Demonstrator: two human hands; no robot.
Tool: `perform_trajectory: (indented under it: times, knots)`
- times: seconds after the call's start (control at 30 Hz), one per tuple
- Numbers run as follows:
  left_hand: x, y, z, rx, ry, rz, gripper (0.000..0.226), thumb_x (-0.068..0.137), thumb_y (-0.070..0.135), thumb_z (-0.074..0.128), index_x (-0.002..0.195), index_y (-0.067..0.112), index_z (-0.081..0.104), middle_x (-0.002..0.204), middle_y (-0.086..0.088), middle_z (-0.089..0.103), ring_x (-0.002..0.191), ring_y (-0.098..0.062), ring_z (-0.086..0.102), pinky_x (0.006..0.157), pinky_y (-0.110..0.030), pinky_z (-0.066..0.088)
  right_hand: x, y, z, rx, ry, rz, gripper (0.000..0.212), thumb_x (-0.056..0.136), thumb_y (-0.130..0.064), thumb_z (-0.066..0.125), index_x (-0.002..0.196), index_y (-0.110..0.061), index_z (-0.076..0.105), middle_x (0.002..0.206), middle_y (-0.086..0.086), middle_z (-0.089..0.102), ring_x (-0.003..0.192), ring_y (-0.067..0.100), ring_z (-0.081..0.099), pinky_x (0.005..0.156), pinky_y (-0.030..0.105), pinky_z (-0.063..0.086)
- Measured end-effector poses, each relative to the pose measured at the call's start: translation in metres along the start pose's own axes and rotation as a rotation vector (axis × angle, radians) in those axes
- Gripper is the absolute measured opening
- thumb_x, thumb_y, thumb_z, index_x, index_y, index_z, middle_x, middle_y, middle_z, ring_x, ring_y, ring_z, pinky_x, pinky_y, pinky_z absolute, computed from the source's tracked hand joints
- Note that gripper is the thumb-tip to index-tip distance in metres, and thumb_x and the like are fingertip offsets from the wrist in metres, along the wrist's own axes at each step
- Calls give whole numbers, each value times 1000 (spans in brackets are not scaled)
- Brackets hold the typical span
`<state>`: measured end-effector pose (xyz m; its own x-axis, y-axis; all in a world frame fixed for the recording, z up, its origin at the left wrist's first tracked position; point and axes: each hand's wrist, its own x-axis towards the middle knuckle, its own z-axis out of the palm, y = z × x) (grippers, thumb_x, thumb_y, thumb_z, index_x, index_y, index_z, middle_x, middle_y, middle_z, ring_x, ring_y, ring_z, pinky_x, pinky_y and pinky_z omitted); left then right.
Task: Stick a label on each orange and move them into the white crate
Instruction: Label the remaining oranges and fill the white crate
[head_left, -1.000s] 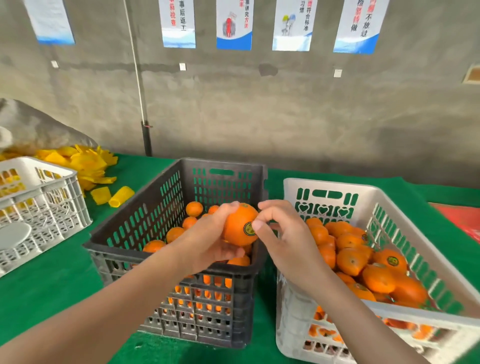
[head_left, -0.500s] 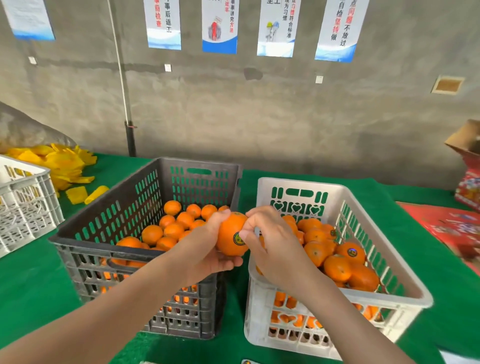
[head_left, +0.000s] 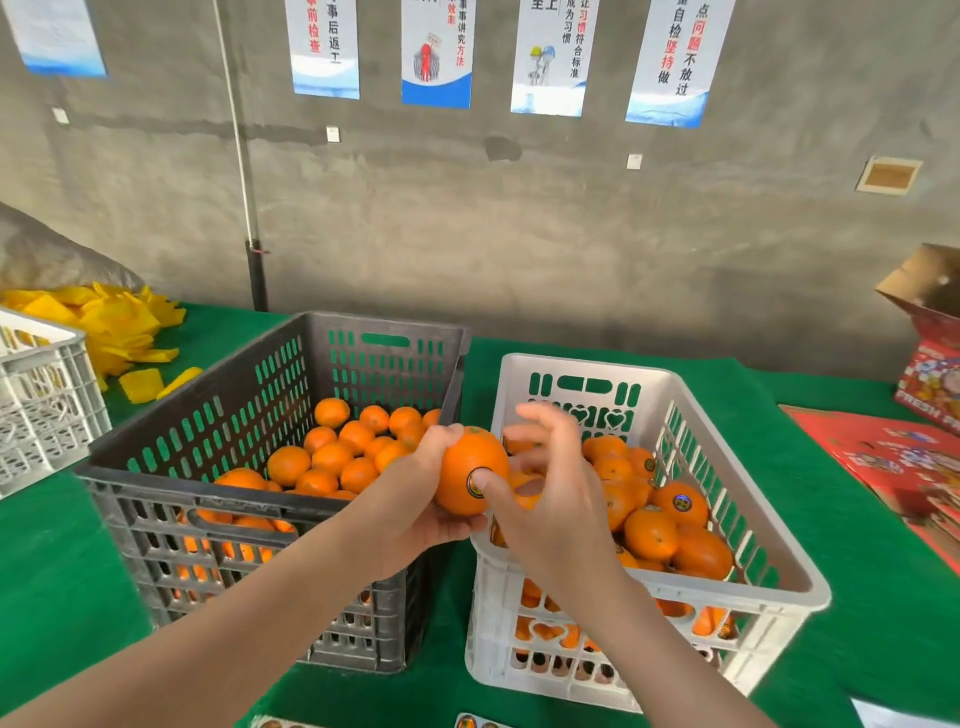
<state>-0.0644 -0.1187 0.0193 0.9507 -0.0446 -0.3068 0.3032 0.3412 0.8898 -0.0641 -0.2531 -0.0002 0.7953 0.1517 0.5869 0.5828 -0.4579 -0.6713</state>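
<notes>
Since half a second ago your right hand (head_left: 550, 499) has come out of its curled pinch: its fingers now fan apart above the white crate (head_left: 587, 365), a little blurred, and only the thumb is on the fruit. From the head view, that thumb presses on the round label (head_left: 471, 486) stuck to the near face of the orange (head_left: 467, 460), covering part of the sticker (its print is too small to read). Your left hand (head_left: 415, 499) grips the same orange from the left and below, with the fingers wrapped under it and the thumb over its top. You are holding the orange in the air, over the gap where the black crate (head_left: 171, 491) and the white crate stand side by side on the green cloth (head_left: 52, 571). It is not in either crate. A heap of unlabelled oranges (head_left: 337, 457) lies on the black crate's floor, and the white crate holds labelled oranges (head_left: 675, 519), several with their stickers facing up. Farther off, a second white crate (head_left: 41, 405) sits at the left edge, with a pile of yellow pieces (head_left: 114, 322) behind it. Red cartons (head_left: 893, 457) lie at the right, and posters (head_left: 436, 52) hang on the grey wall.
</notes>
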Motion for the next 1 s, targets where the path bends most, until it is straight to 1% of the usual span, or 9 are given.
perform_trajectory:
  times: [0.13,0.23,0.37,0.5,0.57,0.67,0.73,0.87,1.0]
  knots:
    - [5,-9,7,-30,1,-38,35,94,44,50,116,17,49,110,-18,62,84,-28,63,60,-35,57,-6,11,-2,45,-34,75,49,86,-48,56,129,-34,37,123,-15,48,111,0,49,88,27,50]
    - [12,-16,14,-32,-75,-52,33,95,46,48,108,17,56,89,-13,74,78,-25,71,70,-38,59,-20,16,7,121,-83,45,57,83,-54,53,133,-38,32,126,-24,40,116,-4,44,92,21,46]
    - [32,-31,26,-27,-24,-18,43,94,55,43,102,17,61,79,-8,75,74,-22,73,57,-33,57,-16,39,2,96,-42,49,74,72,-18,76,121,-48,29,122,-18,40,111,-1,45,87,12,46]
    - [59,-46,38,495,172,335,51,101,46,26,77,18,61,64,0,69,72,-20,68,57,-25,50,5,69,-12,9,0,103,69,68,-21,80,111,-50,34,116,-15,43,103,-4,43,80,9,42]
    - [75,-59,40,992,165,535,32,102,28,36,90,10,60,84,-5,67,84,-27,63,66,-26,42,26,93,-21,-80,82,166,67,68,-25,81,117,-39,38,114,-14,41,103,-2,40,83,9,36]
    - [91,-76,40,1519,85,569,21,99,24,40,102,17,60,97,-1,64,83,-19,60,61,-21,37,66,134,-39,-50,192,390,64,69,-20,81,121,-21,44,115,-3,46,109,17,48,88,26,41]
    - [95,-78,41,1564,87,530,23,97,32,43,96,21,62,88,2,63,75,-13,55,54,-20,34,90,162,-45,-91,185,517,67,69,-19,81,125,-13,44,121,6,49,111,24,51,86,29,43]
    - [99,-80,38,1535,104,523,22,94,40,46,95,25,62,89,5,63,76,-11,57,62,-25,45,117,205,-31,-232,55,619,73,70,-19,79,131,-7,42,126,13,49,101,22,51,76,31,43]
    - [102,-83,37,1504,104,530,18,94,41,47,91,28,59,85,7,60,72,-9,53,53,-18,34,121,239,-8,-525,-14,667,67,77,-30,75,131,-10,40,132,12,48,119,32,47,94,44,45]
